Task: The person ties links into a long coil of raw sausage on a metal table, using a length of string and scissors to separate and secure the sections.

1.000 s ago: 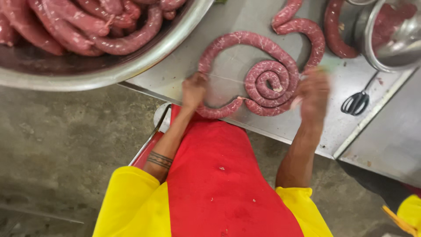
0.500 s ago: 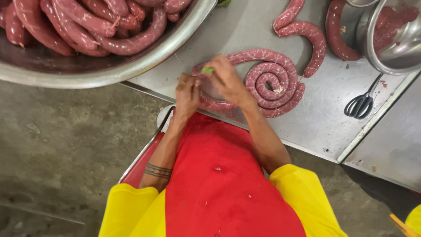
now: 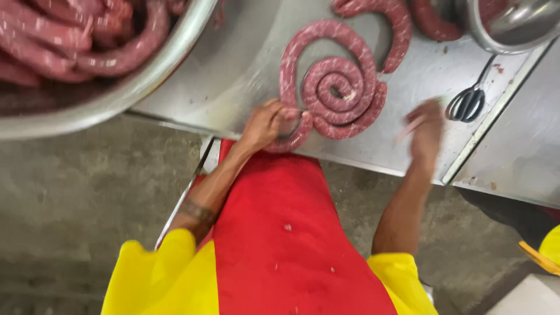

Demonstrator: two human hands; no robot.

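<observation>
Sausage [image 3: 335,81] lies mostly coiled at frame centre on the steel table [image 3: 233,76]; only its tail looks loose. Left hand [image 3: 265,123] pinches that tail. Right hand [image 3: 424,133], blurred, hovers near scissors [image 3: 466,102]; its grip is unclear.

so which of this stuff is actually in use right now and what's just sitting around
In use:
- left hand, pinching the end of the coiled sausage
- right hand, blurred, raised over the steel table

Lying about:
- scissors
- big metal bowl heaped with sausages
- smaller steel bowl
- curved sausage pieces at the back
</observation>
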